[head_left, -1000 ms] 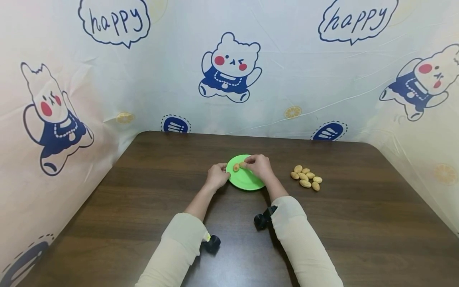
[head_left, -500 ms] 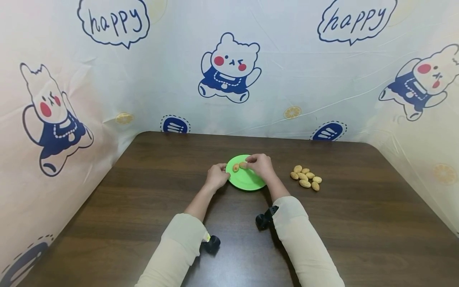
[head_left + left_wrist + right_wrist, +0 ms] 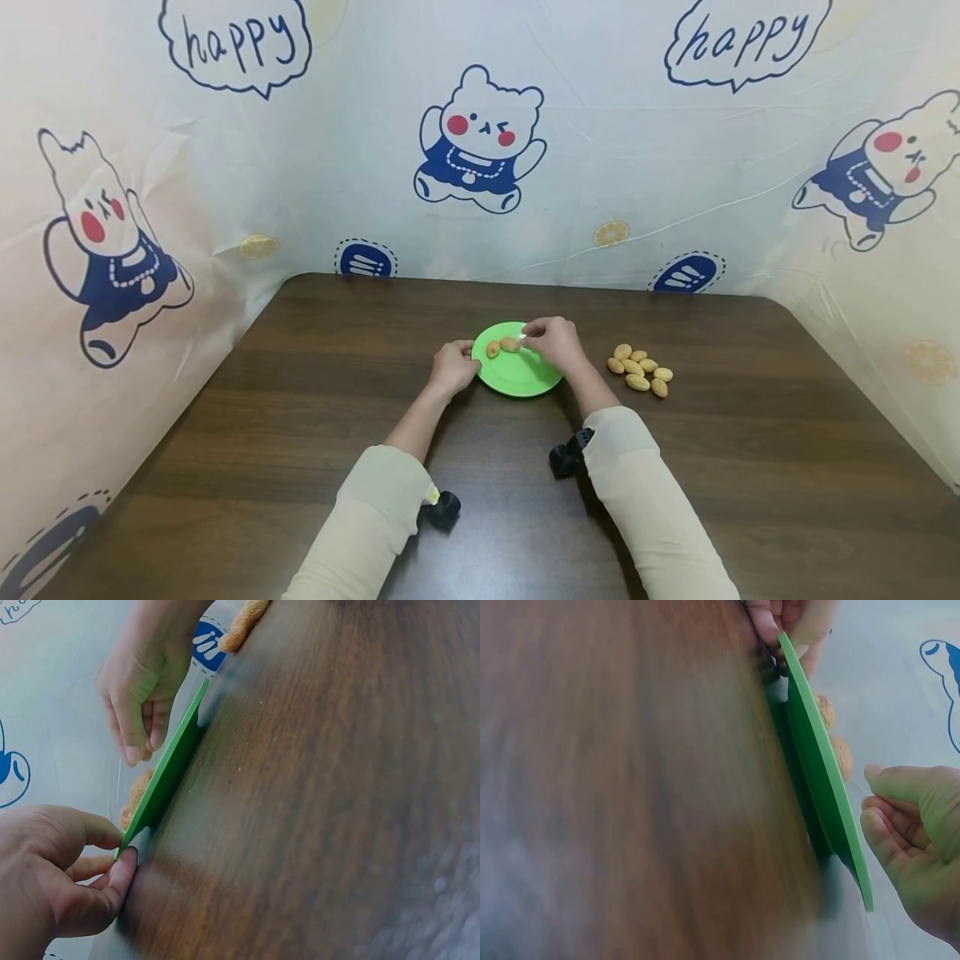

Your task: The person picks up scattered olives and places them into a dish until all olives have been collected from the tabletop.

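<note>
On the table stands a light green plate (image 3: 519,375) with two tan peanuts in their shells, one peanut (image 3: 492,349) near the left rim and another peanut (image 3: 509,343) beside it. My left hand (image 3: 453,368) pinches the plate's left rim between thumb and fingers, as the left wrist view also shows. Over the right side of the plate hovers my right hand (image 3: 555,343). In the right wrist view its thumb and fingers (image 3: 889,784) are apart with nothing between them, a little away from the peanuts.
A loose pile of several peanuts (image 3: 637,367) lies on the brown wooden table (image 3: 300,450) to the right of the plate. Behind the table hangs a printed cloth (image 3: 600,150). Black wrist cameras are on both sleeves.
My right hand has let go of the peanut on the plate and drawn back a little to the right. The left hand and plate have hardly moved.
</note>
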{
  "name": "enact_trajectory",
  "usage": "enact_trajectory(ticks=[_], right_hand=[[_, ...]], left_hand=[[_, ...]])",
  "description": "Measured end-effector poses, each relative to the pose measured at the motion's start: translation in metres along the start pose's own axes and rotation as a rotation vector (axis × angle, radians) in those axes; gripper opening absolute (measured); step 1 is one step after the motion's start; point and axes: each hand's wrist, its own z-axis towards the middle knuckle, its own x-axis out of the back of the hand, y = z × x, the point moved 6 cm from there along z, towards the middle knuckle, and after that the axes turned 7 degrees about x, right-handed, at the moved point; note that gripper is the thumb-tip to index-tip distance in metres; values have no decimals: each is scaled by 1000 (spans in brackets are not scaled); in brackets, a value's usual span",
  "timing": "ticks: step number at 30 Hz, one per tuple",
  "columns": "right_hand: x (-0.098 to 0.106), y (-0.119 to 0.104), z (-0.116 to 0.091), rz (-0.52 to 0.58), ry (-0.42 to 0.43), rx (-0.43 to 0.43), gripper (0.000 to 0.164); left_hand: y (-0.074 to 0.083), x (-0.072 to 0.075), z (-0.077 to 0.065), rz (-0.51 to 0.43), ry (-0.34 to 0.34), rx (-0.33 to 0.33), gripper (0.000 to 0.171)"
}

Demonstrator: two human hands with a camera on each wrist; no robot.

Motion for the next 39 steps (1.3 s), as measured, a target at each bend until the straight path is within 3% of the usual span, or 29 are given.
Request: enact_trajectory(ticks=[14,39], right_hand=[[35,15,-6,-47,-18,8,26],[96,51,-43,-155,-18,-9,29]], left_hand=[[-1,1,0,5,5,-1,45],[-1,0,2,12,-5,-9,46]])
